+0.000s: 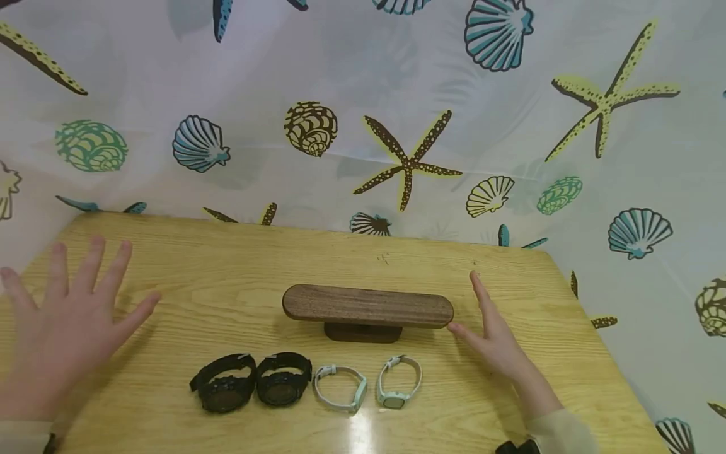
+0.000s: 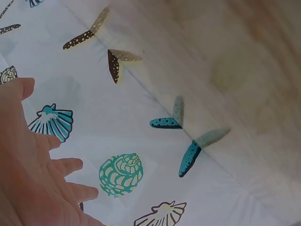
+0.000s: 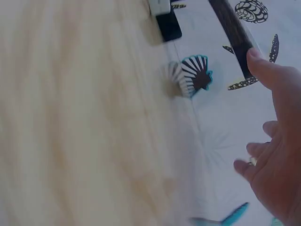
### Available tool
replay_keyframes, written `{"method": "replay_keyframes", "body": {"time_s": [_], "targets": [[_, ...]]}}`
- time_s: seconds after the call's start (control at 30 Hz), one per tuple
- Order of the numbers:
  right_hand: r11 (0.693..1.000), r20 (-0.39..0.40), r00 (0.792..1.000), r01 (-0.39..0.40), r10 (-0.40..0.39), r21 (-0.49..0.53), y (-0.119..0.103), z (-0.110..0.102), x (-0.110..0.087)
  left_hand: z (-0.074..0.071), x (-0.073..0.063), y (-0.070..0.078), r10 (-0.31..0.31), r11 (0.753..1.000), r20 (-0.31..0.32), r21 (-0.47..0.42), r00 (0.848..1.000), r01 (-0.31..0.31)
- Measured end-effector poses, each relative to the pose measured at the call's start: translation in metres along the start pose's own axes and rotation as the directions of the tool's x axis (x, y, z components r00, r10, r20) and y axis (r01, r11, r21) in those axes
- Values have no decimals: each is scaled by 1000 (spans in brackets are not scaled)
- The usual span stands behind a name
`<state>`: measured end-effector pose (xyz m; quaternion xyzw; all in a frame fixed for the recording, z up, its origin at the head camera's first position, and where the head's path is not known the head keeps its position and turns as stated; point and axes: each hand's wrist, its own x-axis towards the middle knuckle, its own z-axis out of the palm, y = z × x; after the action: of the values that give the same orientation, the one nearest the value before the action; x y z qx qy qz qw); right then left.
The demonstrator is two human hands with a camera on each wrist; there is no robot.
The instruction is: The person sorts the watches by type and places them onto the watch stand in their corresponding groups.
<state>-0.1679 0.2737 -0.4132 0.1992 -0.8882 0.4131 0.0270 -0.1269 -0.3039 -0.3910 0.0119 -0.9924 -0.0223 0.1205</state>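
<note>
A dark wooden bar with rounded ends (image 1: 368,305) stands on a small dark base (image 1: 363,332) near the middle of the table. In front of it lie two black wristwatches (image 1: 227,398) (image 1: 282,388) and two pale wristwatches (image 1: 358,394) (image 1: 394,399), their straps looped. To the left, my left hand (image 1: 76,321) is spread above the table, fingers apart, holding nothing. My right hand (image 1: 499,340) is beside the bar's right end, fingers extended. Its thumb tip overlaps that end in the right wrist view; whether they touch I cannot tell.
The light wood table (image 1: 187,265) ends at a pale cloth (image 1: 255,69) printed with shells and starfish, which rises behind it and along the right side. A dark band (image 1: 517,447) shows at my right wrist.
</note>
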Motion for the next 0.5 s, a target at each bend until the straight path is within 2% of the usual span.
{"method": "replay_keyframes", "body": {"time_s": [0.1, 0.23, 0.37, 0.43, 0.5], "targets": [[977, 2, 999, 34, -36, 213, 2, 8, -1, 1, 0, 1, 3, 1000, -1, -4, 1000, -3], [897, -18, 997, 81, -81, 434, 3, 20, 0, 2, 0, 3, 10, 1000, -5, -18, 1000, -11], [822, -58, 994, 108, -91, 558, 6, 32, 3, 3, -1, 7, 22, 999, -14, -40, 1000, -23], [805, -59, 994, 106, -88, 584, 7, 36, 4, 4, -2, 9, 41, 998, -25, -53, 999, -42], [803, -48, 996, 87, -72, 590, 7, 38, 4, 4, -3, 11, 73, 996, -38, -54, 997, -75]]}}
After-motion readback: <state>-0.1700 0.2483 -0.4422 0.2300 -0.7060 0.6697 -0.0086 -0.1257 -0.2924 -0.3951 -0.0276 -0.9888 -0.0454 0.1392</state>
